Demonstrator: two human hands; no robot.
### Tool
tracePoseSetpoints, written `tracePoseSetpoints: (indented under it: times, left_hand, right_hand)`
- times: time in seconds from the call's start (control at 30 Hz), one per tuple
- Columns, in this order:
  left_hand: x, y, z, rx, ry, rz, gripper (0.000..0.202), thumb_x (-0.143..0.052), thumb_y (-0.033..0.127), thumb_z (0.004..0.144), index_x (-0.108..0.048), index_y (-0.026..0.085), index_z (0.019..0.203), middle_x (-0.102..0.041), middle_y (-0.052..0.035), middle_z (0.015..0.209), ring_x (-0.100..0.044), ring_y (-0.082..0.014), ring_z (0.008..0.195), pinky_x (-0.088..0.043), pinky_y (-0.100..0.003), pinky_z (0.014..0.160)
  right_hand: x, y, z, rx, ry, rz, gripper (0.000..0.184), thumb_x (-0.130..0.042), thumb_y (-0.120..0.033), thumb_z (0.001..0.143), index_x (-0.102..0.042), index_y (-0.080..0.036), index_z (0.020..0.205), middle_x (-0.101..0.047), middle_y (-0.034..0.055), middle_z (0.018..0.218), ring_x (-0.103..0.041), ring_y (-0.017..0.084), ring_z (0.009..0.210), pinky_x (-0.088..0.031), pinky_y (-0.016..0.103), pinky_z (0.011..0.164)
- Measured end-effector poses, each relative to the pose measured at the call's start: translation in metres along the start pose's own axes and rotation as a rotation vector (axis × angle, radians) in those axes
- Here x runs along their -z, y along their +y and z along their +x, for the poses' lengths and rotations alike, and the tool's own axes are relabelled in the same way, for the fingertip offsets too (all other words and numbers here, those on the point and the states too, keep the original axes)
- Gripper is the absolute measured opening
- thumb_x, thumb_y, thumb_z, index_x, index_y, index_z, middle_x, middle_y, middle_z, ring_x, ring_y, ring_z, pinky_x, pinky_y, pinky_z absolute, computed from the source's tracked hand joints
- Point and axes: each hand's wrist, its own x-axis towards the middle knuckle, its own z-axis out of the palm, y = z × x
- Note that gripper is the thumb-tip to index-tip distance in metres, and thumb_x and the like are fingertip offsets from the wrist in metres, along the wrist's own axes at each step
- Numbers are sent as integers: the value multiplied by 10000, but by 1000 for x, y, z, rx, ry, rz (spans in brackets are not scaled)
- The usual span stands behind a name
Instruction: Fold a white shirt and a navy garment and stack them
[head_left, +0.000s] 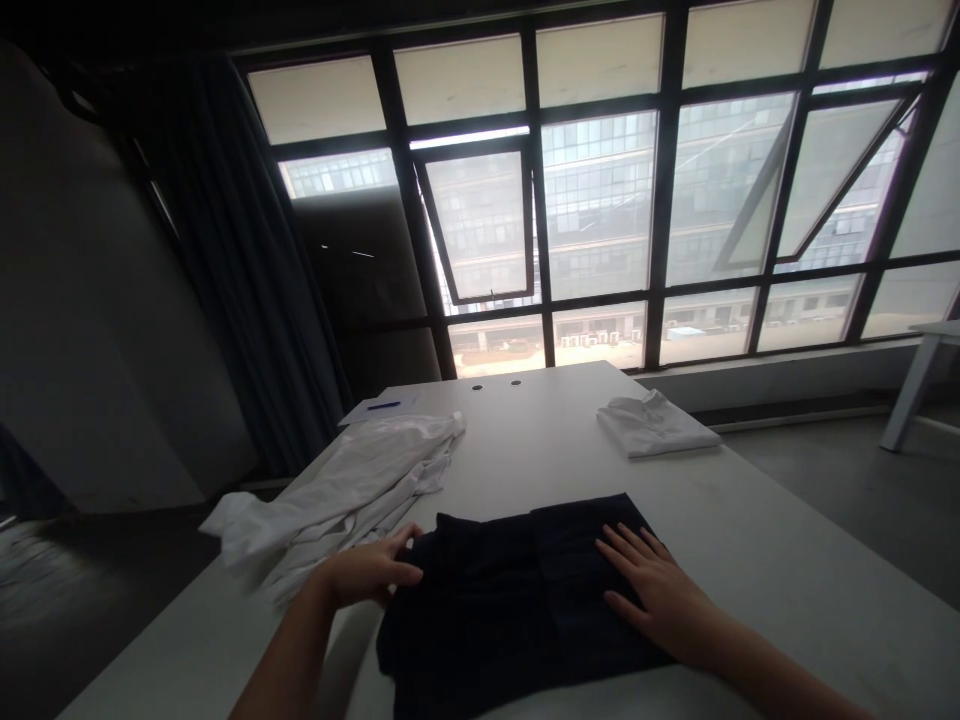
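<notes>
A dark navy garment [517,610], folded into a rough rectangle, lies on the white table [532,450] right in front of me. Its exact kind is hard to make out in the dim light. My left hand [371,572] is at the garment's left edge, thumb over the cloth and fingers curled around the side, partly hidden. Flat on the garment's right part rests my right hand [660,600], fingers spread and holding nothing.
Loose white garments [360,490] lie along the table's left edge, one hanging over it. A folded white shirt [656,425] sits at the right edge. Farther back are paper [352,411] and a blue pen [384,405]. A curtain [232,260] and windows stand beyond.
</notes>
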Motion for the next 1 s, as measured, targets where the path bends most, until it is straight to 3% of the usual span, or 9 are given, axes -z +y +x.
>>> tracePoseSetpoints:
  times: [0.1,0.2,0.33,0.43,0.57,0.73,0.87,1.0]
  left_hand:
    - [-4,-1,3,-82,-156,-198,965,-851,373,619,-371,300,1453,-647,-42,1148,-664,-280,1025,-556,-417,876]
    - [-8,1,6,-162,-225,-326,1028,-839,258,639,-293,320,1508,-635,-39,1177,-642,-293,1096,-523,-435,953]
    - [-12,12,3,-207,-211,-398,1006,-788,217,717,-230,336,1546,-621,-55,1230,-635,-291,1124,-500,-465,986]
    - [-18,27,1,-255,-137,-431,946,-780,232,753,-264,321,1541,-610,-77,1273,-640,-286,1113,-492,-471,995]
    - [-37,58,0,-276,1,-500,820,-775,310,816,-328,274,1501,-653,-82,1200,-671,-271,1069,-504,-441,982]
    - [-73,106,8,-324,107,-601,729,-791,327,825,-389,257,1430,-676,-72,1118,-701,-232,949,-558,-385,876]
    - [-101,142,30,-403,139,-628,648,-788,301,827,-444,235,1372,-666,-64,1051,-683,-194,879,-556,-323,781]
    - [-135,176,65,-480,137,-588,640,-786,277,807,-455,217,1352,-612,-1,893,-610,-125,708,-502,-249,647]
  right_hand:
    - [-1,-1,0,1,1,32,710,-438,-668,944,-317,-345,1565,-246,8,1649,-177,299,1528,-124,533,1247]
    - [4,-3,0,-2,56,75,686,-502,-635,924,-417,-318,1527,-328,32,1627,-253,306,1506,-163,525,1240]
    - [20,-2,0,-45,247,104,459,-500,-502,950,-620,-264,1323,-543,87,1467,-476,287,1361,-350,471,1151]
    - [27,5,1,-71,305,93,337,-515,-451,936,-677,-256,1158,-651,100,1269,-585,288,1189,-433,466,1042]
    - [20,17,2,-107,269,98,297,-569,-459,892,-696,-266,1078,-662,84,1186,-604,288,1113,-446,466,990]
    - [11,25,7,-152,276,151,299,-534,-470,915,-698,-266,1059,-663,77,1169,-598,281,1106,-430,460,981]
    - [10,29,9,-168,281,217,315,-473,-481,953,-690,-270,1040,-680,69,1138,-601,276,1089,-420,450,970]
    - [10,33,12,-182,305,273,362,-434,-522,970,-673,-251,967,-694,63,1044,-614,263,1020,-432,425,934]
